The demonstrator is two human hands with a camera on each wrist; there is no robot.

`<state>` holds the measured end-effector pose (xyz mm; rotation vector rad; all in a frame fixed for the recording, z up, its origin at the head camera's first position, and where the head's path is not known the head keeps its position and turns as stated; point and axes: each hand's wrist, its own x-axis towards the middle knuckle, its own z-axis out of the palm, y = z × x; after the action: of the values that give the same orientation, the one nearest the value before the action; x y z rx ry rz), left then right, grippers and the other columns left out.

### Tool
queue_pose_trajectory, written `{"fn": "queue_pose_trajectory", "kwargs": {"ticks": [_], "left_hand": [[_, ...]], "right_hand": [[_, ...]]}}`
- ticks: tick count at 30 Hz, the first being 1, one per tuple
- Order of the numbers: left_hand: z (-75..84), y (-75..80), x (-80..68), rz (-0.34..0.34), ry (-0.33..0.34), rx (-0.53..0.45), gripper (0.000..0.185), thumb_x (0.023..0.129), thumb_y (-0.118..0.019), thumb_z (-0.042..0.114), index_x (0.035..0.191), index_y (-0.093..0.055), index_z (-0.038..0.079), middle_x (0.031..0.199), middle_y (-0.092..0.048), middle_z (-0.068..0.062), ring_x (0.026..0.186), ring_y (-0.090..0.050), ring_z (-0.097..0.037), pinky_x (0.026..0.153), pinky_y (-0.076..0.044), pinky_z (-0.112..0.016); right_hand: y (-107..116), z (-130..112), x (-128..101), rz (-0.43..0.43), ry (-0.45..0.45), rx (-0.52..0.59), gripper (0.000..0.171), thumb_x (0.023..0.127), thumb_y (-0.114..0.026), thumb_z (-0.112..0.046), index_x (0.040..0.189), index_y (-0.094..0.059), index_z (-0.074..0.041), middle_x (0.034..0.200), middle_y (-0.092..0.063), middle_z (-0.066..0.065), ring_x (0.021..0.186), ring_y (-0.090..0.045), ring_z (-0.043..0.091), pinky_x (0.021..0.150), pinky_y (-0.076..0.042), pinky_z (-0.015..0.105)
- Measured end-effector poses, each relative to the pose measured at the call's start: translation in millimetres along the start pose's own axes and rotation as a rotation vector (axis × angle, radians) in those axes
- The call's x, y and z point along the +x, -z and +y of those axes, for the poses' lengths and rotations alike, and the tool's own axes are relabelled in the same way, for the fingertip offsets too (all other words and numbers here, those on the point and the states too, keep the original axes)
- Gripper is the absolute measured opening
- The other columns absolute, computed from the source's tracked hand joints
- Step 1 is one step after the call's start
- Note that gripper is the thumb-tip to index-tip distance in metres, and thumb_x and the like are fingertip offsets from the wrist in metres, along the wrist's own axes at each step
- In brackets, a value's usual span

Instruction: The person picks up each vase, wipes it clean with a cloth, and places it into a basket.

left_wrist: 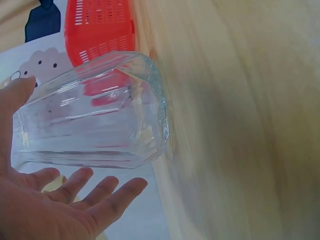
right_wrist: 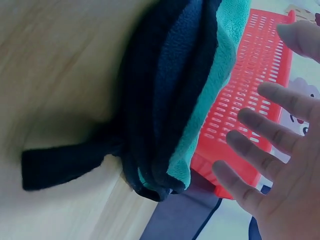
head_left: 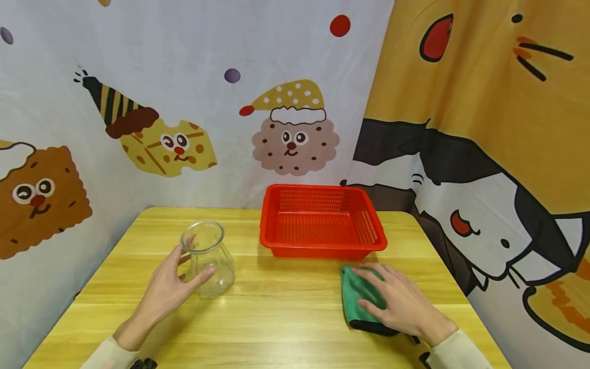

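At the left of the head view, the left hand (head_left: 168, 287) stands around a clear glass jar (head_left: 218, 274), thumb on the near side and fingers behind it. Its digits are well apart and not clamped: the left wrist view shows the fingers spread below the glass with a gap, while the thumb overlaps the jar at the left of that frame; whether it touches, I cannot tell. The jar is upright on the wooden table (head_left: 276, 328), left of the frame's centre.

At the lower right, the right hand (head_left: 401, 302) is held over a folded green cloth (head_left: 357, 297) with black edging. Its fingers are spread, gripping nothing; in the right wrist view they are apart from one another, with the cloth to their left and a black strap (right_wrist: 70, 165) reaching toward that frame's left edge. Any fingertip contact with the cloth is unclear.

A red basket (head_left: 322, 252) sits at centre right, just beyond the cloth, before a cartoon-printed curtain (head_left: 184, 61).
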<state>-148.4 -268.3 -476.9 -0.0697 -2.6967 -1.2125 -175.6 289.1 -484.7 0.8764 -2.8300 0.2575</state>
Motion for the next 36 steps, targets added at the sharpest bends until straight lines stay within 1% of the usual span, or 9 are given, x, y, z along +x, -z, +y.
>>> {"fn": "queue_pose_trajectory", "kwargs": {"ticks": [7, 12, 17, 25, 28, 36], "left_hand": [[0.6, -3.7, 2.5, 0.007, -0.015, -0.029, 0.102, 0.106, -0.09, 0.043, 0.185, -0.031, 0.016, 0.182, -0.042, -0.034, 0.149, -0.058, -0.07, 0.101, -0.071, -0.073], [0.9, -5.7, 4.2, 0.024, -0.039, -0.031, 0.096, 0.105, -0.091, 0.04, 0.182, -0.038, 0.016, 0.179, -0.047, -0.034, 0.144, -0.063, -0.069, 0.093, -0.076, -0.064], [-0.1, -6.9, 3.6, 0.025, -0.062, -0.03, 0.094, 0.106, -0.091, 0.037, 0.181, -0.04, 0.013, 0.177, -0.049, -0.035, 0.139, -0.067, -0.069, 0.085, -0.078, -0.055], [-1.7, -5.2, 1.5, 0.032, -0.059, -0.022, 0.091, 0.106, -0.09, 0.039, 0.179, -0.043, 0.012, 0.177, -0.05, -0.033, 0.138, -0.068, -0.068, 0.086, -0.078, -0.055], [-1.8, -4.7, 1.8, 0.036, -0.061, -0.023, 0.09, 0.106, -0.09, 0.039, 0.178, -0.043, 0.011, 0.176, -0.051, -0.034, 0.138, -0.068, -0.068, 0.086, -0.078, -0.055], [-3.7, -6.5, 3.0, 0.028, -0.058, -0.013, 0.09, 0.105, -0.091, 0.036, 0.178, -0.043, 0.014, 0.176, -0.052, -0.032, 0.138, -0.069, -0.066, 0.085, -0.078, -0.051]], "right_hand": [[-2, 2, -3, -0.049, -0.033, 0.016, 0.07, 0.105, -0.083, -0.06, 0.167, -0.064, -0.034, 0.163, -0.068, 0.003, 0.142, -0.071, 0.037, 0.113, -0.064, 0.076], [-4, 2, -5, -0.089, -0.046, 0.02, 0.07, 0.105, -0.081, -0.063, 0.167, -0.064, -0.034, 0.164, -0.067, 0.004, 0.144, -0.07, 0.038, 0.116, -0.062, 0.077], [-9, 3, -6, -0.126, -0.047, 0.028, 0.072, 0.105, -0.079, -0.066, 0.168, -0.062, -0.036, 0.168, -0.065, 0.004, 0.147, -0.068, 0.038, 0.117, -0.061, 0.077], [-10, 6, -2, -0.168, -0.065, 0.042, 0.073, 0.103, -0.083, -0.064, 0.168, -0.062, -0.037, 0.169, -0.063, 0.003, 0.148, -0.067, 0.038, 0.119, -0.06, 0.077], [-11, 7, 0, -0.174, -0.063, 0.042, 0.073, 0.103, -0.084, -0.063, 0.168, -0.063, -0.036, 0.169, -0.064, 0.003, 0.148, -0.067, 0.038, 0.119, -0.06, 0.078], [-13, 8, 2, -0.185, -0.064, 0.036, 0.073, 0.101, -0.086, -0.061, 0.165, -0.066, -0.033, 0.167, -0.065, 0.004, 0.149, -0.067, 0.036, 0.119, -0.059, 0.079]]}}
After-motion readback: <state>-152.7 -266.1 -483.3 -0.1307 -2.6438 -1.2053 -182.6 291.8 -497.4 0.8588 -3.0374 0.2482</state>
